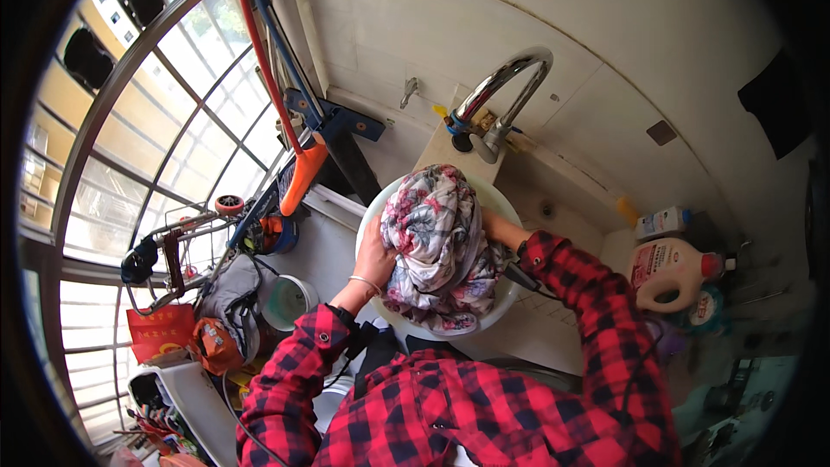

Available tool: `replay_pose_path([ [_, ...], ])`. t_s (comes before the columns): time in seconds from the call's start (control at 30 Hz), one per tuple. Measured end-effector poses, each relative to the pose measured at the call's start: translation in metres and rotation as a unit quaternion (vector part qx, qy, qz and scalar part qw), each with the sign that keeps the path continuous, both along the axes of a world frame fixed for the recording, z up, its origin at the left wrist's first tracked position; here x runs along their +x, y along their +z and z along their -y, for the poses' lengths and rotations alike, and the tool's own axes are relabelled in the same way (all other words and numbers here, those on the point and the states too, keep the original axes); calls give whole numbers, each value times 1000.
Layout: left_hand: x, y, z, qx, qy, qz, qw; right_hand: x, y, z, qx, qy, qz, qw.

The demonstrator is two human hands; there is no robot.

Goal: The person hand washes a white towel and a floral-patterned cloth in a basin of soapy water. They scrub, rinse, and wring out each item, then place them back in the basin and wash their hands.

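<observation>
A bundled floral cloth (431, 240), white with pink and grey print, fills a pale round plastic basin (512, 207). At the bundle's left side, my left hand (376, 259) presses or grips the fabric, its fingertips partly hidden by the folds. My right hand (502, 230) reaches in at the right side, with the fingers hidden behind the cloth. The basin is in front of my body, below a chrome gooseneck faucet (519, 87). Whether it rests on the sink edge cannot be seen.
A stone sink (577, 198) lies right of the basin. Detergent bottles (668, 272) stand at the far right. A small wall tap (408, 92) is at the back. Mop handles (266, 58), a white bucket (288, 301), a folding cart (185, 227) and bags (162, 331) crowd the left by the barred window.
</observation>
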State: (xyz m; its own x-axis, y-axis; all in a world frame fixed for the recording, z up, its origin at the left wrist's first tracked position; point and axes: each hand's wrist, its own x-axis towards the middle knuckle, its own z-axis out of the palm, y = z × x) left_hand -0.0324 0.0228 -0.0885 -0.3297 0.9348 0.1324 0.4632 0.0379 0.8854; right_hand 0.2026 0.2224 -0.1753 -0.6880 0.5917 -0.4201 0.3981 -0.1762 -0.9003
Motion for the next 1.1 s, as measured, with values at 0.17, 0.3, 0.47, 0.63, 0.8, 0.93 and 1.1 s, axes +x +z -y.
replay_pose_path([
  [0.17, 4, 21, 10, -8, 13, -20, 1000, 12, 29, 12, 283, 77, 144, 945],
  [0.3, 10, 43, 42, 36, -13, -383, 923, 35, 85, 30, 373, 47, 247, 893],
  [0.47, 14, 46, 66, -88, -125, -73, 986, 54, 126, 76, 327, -9, 91, 941],
  [0.63, 24, 34, 62, -190, -157, 43, 968, 49, 118, 103, 392, 168, 49, 903],
  [0.8, 26, 0, 36, -231, -122, -56, 964, 48, 76, 90, 297, 142, 33, 944],
  [0.93, 31, -25, 25, -253, -154, -174, 939, 44, 53, 105, 351, 99, -53, 930],
  [1.1, 37, 21, 49, -135, -73, -234, 960, 50, 100, 107, 400, 168, 130, 892],
])
